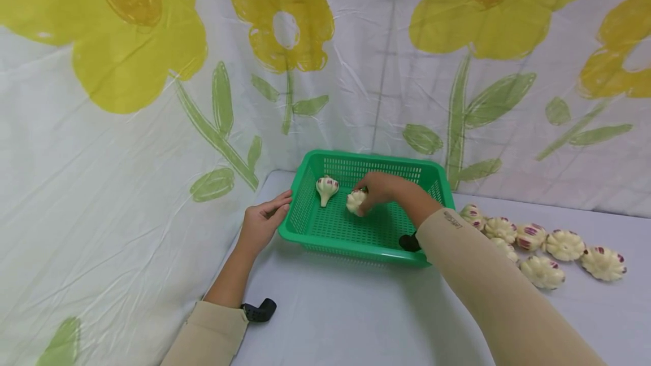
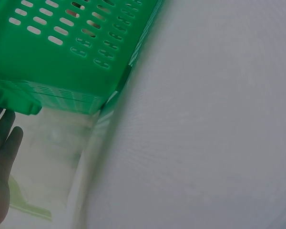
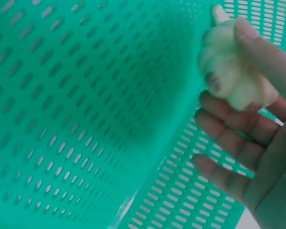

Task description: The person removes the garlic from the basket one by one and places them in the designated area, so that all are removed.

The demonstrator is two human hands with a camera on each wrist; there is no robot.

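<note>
Inside the green plastic basket (image 1: 346,250), my right hand (image 1: 380,188) grips a garlic bulb (image 1: 356,202), cream with purple streaks. The right wrist view shows the thumb (image 3: 267,55) on one side of this bulb (image 3: 236,67) and curled fingers beneath it, over the basket's slotted surface. A second garlic bulb (image 1: 327,186) lies to its left in the basket, its stalk toward me. At the basket's left end, my left hand (image 1: 261,225) has relaxed fingers right at the rim. The left wrist view has those fingers (image 2: 7,145) just under the rim's edge, part of the hand cut off.
To the right of the basket, several more garlic bulbs (image 1: 564,244) lie in a loose cluster on the white tabletop (image 1: 335,309). A white cloth with yellow flowers (image 1: 356,72) hangs behind the basket and along the left side.
</note>
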